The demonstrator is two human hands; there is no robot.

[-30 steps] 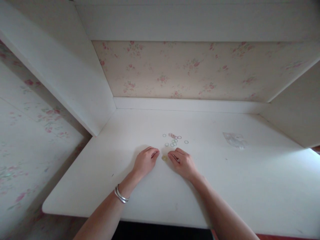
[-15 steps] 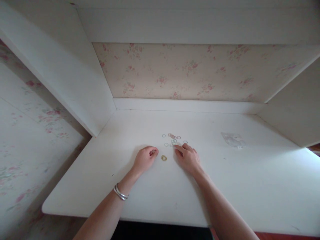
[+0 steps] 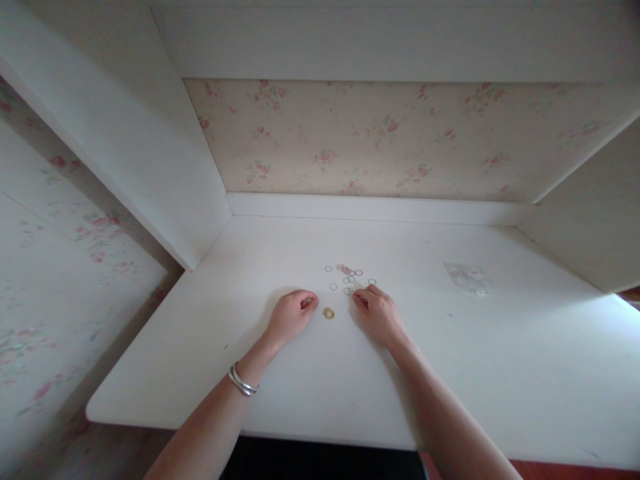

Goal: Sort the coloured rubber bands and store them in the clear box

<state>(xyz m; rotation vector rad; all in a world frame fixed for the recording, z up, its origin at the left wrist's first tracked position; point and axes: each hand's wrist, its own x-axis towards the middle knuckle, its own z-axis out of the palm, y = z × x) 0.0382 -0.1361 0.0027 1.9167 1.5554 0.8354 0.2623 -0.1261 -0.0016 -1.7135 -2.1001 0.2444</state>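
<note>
A wide white surface (image 3: pixel 280 373) filled a papered alcove, with a flowered back wall (image 3: pixel 370 140) behind it and white side panels (image 3: pixel 125 147) closing it in. Well off to the right lay a small clear plastic bag (image 3: pixel 467 277), apart from the work. Both forearms rested on the surface, which probably steadied the hands for small work. The left hand (image 3: pixel 291 315), with bangles (image 3: pixel 242 383) at the wrist, lay with its fingers curled in; whether they held anything could not be told. The right hand (image 3: pixel 379 314) had its fingers bent at the near edge of a scatter of tiny rings (image 3: pixel 349 276), seemingly pinching at one. Between the hands sat a small yellowish stack of rings (image 3: pixel 328 313), touched by neither.
</note>
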